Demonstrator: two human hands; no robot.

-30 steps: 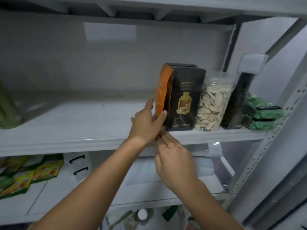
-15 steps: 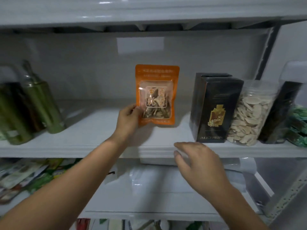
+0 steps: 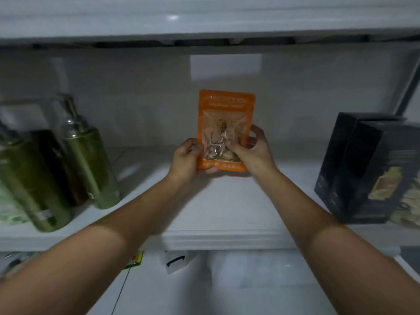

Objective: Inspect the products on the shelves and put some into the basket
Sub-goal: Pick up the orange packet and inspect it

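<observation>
An orange pouch point(image 3: 225, 110) with a clear window showing dried pieces stands upright in front of me, above the white shelf point(image 3: 227, 214). My left hand point(image 3: 185, 159) grips its lower left edge, thumb on the front. My right hand point(image 3: 251, 150) holds its lower right side, fingers curled round the edge. No basket is in view.
Green bottles point(image 3: 88, 155) and a dark bottle stand at the shelf's left. A black box point(image 3: 361, 169) stands at the right, with a jar of pale slices partly visible beside it. A lower shelf holds white packages point(image 3: 261, 269) and a green-yellow packet point(image 3: 135, 260).
My left hand pulled the orange pouch away from the black box to the shelf's middle. My right hand rose from the shelf edge and took hold of the pouch's right side.
</observation>
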